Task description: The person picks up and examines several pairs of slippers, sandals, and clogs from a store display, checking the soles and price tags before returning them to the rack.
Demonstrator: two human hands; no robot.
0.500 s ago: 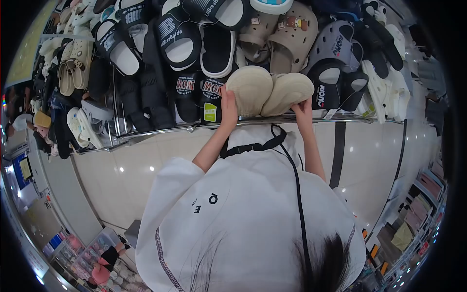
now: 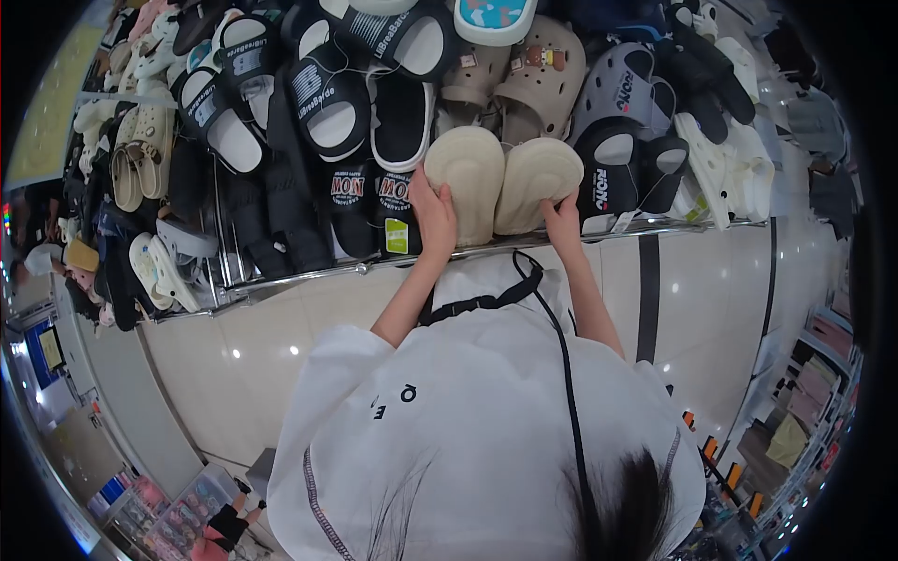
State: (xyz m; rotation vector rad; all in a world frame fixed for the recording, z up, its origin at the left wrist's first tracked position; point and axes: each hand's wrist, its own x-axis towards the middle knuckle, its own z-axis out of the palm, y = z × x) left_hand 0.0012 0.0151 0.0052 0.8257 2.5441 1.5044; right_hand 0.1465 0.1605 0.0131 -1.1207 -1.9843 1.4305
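Left arm: bare, stretched forward from a short white sleeve, elbow slightly bent.
Left hand (image 2: 433,217): raised, back facing the camera, fingers curled in a grip.
Right arm: bare, extended forward beside the left.
Right hand (image 2: 562,220): raised, fingers closed in a grip.

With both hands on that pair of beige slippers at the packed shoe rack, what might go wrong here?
The beige slippers stand on the rack's metal rail, steadied only by the left hand and right hand; if the grip loosens, they could tip off. Black slides press close beside them, so a nudge might knock those loose. The hanging black strap could perhaps snag on the rail.
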